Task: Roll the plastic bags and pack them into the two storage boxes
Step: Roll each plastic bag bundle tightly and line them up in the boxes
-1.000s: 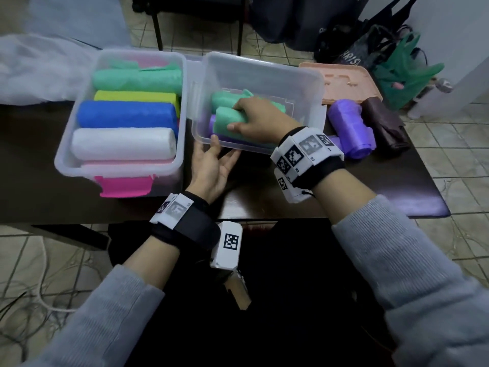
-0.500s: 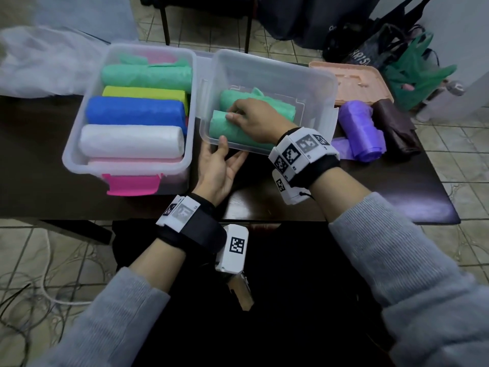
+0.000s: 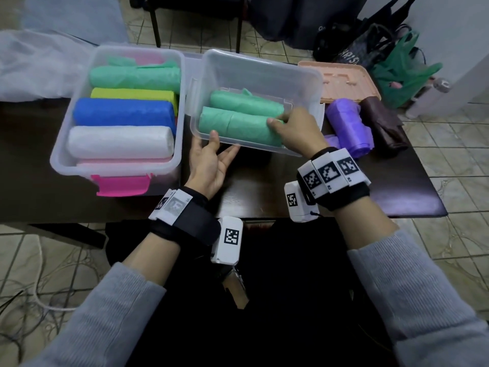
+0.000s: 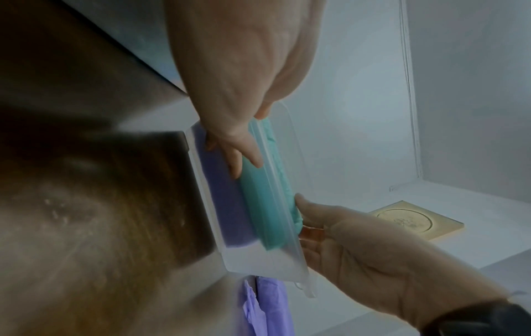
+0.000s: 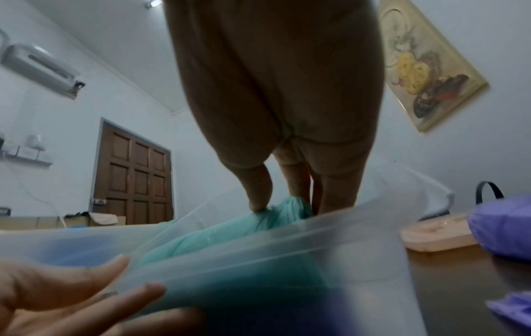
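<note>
The left storage box [image 3: 59, 157] is filled with green, yellow, blue, white and pink rolls. The right storage box [image 3: 264, 67] is tipped up toward me. My left hand [image 3: 217, 147] holds its near-left edge, thumb over the rim and fingers underneath [image 5: 143, 288]. Two green rolls lie inside; a purple roll [image 4: 224, 193] shows through the bottom. My right hand [image 3: 279, 121] pinches the right end of the near green roll [image 3: 238, 127], with its thumb [image 5: 258, 197] on the crumpled end.
A purple rolled bag [image 3: 352, 125] and a dark brown bag [image 3: 383, 123] lie on the dark table right of the box. A peach lid [image 3: 341, 80] sits behind them. A white plastic sheet [image 3: 31, 67] covers the far left. Bags stand on the floor [image 3: 402, 67].
My right hand has slid from the left half of the near green roll to its right end, leaving the roll uncovered. My left hand has stayed on the box edge.
</note>
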Action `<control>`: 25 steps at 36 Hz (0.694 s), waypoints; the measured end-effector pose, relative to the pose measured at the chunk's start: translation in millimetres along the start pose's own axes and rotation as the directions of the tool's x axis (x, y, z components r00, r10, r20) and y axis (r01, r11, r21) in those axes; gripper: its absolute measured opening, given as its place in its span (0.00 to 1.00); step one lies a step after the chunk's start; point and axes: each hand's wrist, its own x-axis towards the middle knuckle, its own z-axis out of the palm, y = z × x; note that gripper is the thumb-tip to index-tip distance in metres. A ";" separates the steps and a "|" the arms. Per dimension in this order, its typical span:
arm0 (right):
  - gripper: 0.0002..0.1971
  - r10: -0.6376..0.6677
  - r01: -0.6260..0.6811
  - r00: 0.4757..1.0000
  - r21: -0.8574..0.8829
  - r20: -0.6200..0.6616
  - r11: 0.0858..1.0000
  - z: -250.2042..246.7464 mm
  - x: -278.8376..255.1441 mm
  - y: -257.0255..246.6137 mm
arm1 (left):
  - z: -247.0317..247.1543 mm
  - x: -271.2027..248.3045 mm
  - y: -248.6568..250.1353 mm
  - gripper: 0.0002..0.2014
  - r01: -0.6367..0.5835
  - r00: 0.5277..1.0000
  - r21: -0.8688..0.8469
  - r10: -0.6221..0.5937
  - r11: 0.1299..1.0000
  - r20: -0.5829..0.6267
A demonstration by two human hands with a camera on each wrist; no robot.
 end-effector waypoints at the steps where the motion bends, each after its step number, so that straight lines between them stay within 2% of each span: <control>1: 0.19 0.000 0.000 1.000 0.012 -0.007 1.000 0.1 -0.5 -0.5 | 0.1 0.0 0.2 0.20 0.001 1.000 0.003 -0.001 1.000 -0.004; 6: 0.19 -0.009 0.009 1.000 0.033 -0.021 0.999 1.5 -3.1 -1.0 | 0.0 -0.5 0.5 0.21 0.006 1.000 0.019 -0.006 1.000 -0.014; 8: 0.19 -0.016 0.023 0.995 0.075 -0.096 0.997 1.9 -4.3 0.4 | 0.2 0.1 0.6 0.21 0.003 1.000 0.016 -0.002 1.000 -0.016; 9: 0.18 -0.025 0.044 0.984 0.106 -0.178 0.993 1.4 -5.0 2.0 | 0.2 0.9 0.6 0.21 0.003 1.000 0.015 -0.003 1.000 -0.018; 10: 0.16 -0.041 0.079 0.957 0.121 -0.287 0.989 0.3 -5.5 4.9 | 0.2 1.6 0.4 0.21 0.004 1.000 0.014 -0.004 1.000 -0.020; 12: 0.15 -0.070 0.134 0.863 0.093 -0.500 0.987 -2.2 -8.2 11.9 | 0.5 2.9 0.4 0.21 0.005 1.000 0.011 -0.004 1.000 -0.022; 13: 0.15 -0.063 0.134 0.821 0.085 -0.567 0.987 -3.3 -10.0 15.9 | 1.0 3.5 0.6 0.21 0.004 1.000 0.010 -0.004 1.000 -0.022; 14: 0.17 -0.028 0.110 0.803 0.102 -0.596 0.989 -3.7 -11.1 20.3 | 1.8 4.1 1.3 0.21 0.004 1.000 0.008 -0.004 1.000 -0.022; 16: 0.22 0.102 -0.001 0.839 0.186 -0.534 0.983 -4.5 -11.2 29.3 | 2.8 6.6 2.1 0.21 0.009 1.000 0.000 -0.009 1.000 -0.026; 19: 0.24 0.246 -0.112 0.906 0.365 -0.344 0.924 -5.9 -6.1 41.4 | 4.8 10.3 4.1 0.21 0.022 0.999 0.006 -0.021 1.000 -0.044; 21: 0.23 0.287 -0.133 0.921 0.478 -0.264 0.868 -6.9 -3.9 43.7 | 7.0 12.1 6.1 0.20 0.026 0.998 0.010 -0.025 1.000 -0.064; 25: 0.18 0.277 -0.121 0.932 0.523 -0.233 0.844 -9.8 1.4 43.1 | 13.9 15.1 11.8 0.19 0.050 0.995 0.033 -0.046 0.998 -0.090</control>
